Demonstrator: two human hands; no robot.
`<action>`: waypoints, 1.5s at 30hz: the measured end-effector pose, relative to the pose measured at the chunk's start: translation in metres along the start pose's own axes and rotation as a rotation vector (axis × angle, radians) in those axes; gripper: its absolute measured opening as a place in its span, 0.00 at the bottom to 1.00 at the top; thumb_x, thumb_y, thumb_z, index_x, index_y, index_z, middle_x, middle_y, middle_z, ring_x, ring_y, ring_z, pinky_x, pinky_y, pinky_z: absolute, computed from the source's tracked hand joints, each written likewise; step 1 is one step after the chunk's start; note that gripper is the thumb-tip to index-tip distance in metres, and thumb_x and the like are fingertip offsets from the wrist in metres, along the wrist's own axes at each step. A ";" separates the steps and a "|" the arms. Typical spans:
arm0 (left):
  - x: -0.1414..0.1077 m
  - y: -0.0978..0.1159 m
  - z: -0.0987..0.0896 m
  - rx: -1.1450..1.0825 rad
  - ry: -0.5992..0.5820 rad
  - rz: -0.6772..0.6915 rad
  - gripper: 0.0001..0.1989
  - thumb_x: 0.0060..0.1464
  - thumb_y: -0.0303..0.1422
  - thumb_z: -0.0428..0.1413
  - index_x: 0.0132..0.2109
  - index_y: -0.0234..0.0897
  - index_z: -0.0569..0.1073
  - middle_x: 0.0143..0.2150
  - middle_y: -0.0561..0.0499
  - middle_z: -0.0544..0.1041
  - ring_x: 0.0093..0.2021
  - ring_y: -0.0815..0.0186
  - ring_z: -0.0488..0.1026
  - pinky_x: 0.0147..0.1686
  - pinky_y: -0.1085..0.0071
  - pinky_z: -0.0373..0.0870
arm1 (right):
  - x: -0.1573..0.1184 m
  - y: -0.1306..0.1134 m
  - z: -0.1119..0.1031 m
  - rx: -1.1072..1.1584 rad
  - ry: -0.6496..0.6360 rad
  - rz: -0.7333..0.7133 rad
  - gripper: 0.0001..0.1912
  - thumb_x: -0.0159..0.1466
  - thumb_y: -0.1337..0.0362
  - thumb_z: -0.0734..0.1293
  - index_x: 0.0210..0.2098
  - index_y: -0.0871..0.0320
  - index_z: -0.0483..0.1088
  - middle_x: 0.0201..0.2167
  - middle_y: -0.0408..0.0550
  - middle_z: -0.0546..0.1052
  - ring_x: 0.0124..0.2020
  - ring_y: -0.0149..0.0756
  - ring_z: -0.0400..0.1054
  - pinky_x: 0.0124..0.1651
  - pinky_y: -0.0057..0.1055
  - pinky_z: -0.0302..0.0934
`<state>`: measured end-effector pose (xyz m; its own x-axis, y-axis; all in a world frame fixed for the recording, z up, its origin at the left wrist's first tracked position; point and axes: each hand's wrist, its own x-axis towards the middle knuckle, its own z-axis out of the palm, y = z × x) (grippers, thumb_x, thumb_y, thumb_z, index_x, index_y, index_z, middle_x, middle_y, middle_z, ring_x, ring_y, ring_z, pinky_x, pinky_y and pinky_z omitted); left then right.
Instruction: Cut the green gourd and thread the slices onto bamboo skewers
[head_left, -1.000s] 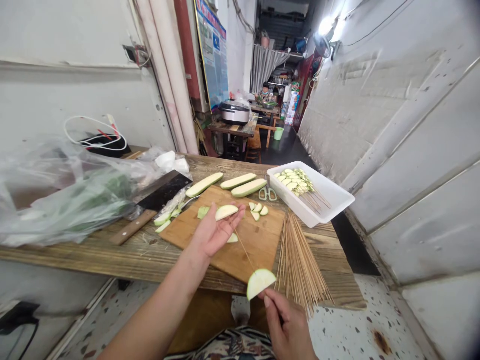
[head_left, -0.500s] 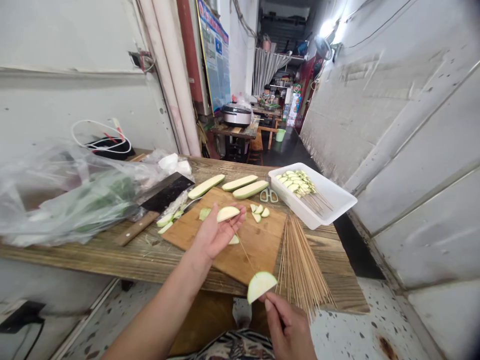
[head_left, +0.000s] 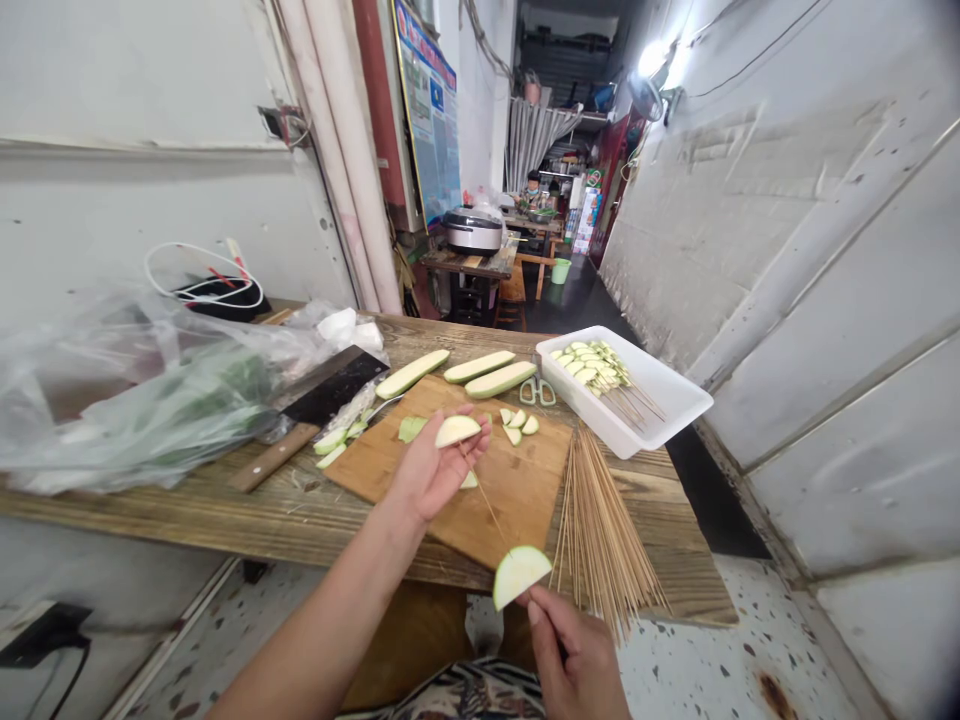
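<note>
Pinching a bamboo skewer (head_left: 486, 508) with a pale green squash slice (head_left: 519, 577) on it, the right hand (head_left: 574, 660) sits just past the cutting board's (head_left: 517, 500) near edge, while the left hand (head_left: 431, 472) lies palm-up above the board, fingers curled around another slice (head_left: 457, 431).

The view is taken from the head, aimed forward and down, close above the left hand (head_left: 431, 470), right hand (head_left: 577, 665) and bench (head_left: 187, 510).
</note>
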<state>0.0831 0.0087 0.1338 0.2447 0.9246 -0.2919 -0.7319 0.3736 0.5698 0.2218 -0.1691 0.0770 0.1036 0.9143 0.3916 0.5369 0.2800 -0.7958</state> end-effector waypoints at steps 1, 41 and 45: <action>0.000 0.000 0.000 0.004 -0.002 -0.001 0.14 0.58 0.31 0.44 0.40 0.28 0.71 0.33 0.39 0.76 0.34 0.62 0.75 0.34 0.66 0.72 | 0.000 0.000 0.000 0.001 -0.004 0.001 0.15 0.66 0.61 0.57 0.38 0.60 0.74 0.30 0.53 0.80 0.28 0.36 0.75 0.31 0.23 0.67; -0.031 -0.027 0.020 0.186 -0.184 0.009 0.11 0.55 0.33 0.52 0.41 0.29 0.73 0.41 0.41 0.77 0.44 0.62 0.74 0.45 0.68 0.71 | 0.064 -0.014 -0.016 -0.101 -0.188 -0.005 0.11 0.66 0.64 0.58 0.41 0.59 0.70 0.35 0.49 0.76 0.36 0.37 0.69 0.39 0.30 0.60; -0.039 -0.033 0.028 0.198 -0.207 -0.001 0.12 0.55 0.35 0.52 0.42 0.30 0.73 0.42 0.42 0.77 0.44 0.62 0.74 0.47 0.65 0.70 | 0.067 -0.012 -0.005 0.084 -0.247 0.064 0.15 0.68 0.64 0.54 0.36 0.59 0.70 0.16 0.40 0.71 0.18 0.30 0.65 0.28 0.25 0.58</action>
<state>0.1155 -0.0379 0.1481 0.3847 0.9121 -0.1415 -0.5980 0.3630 0.7146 0.2269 -0.1131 0.1151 -0.0776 0.9718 0.2228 0.4632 0.2330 -0.8551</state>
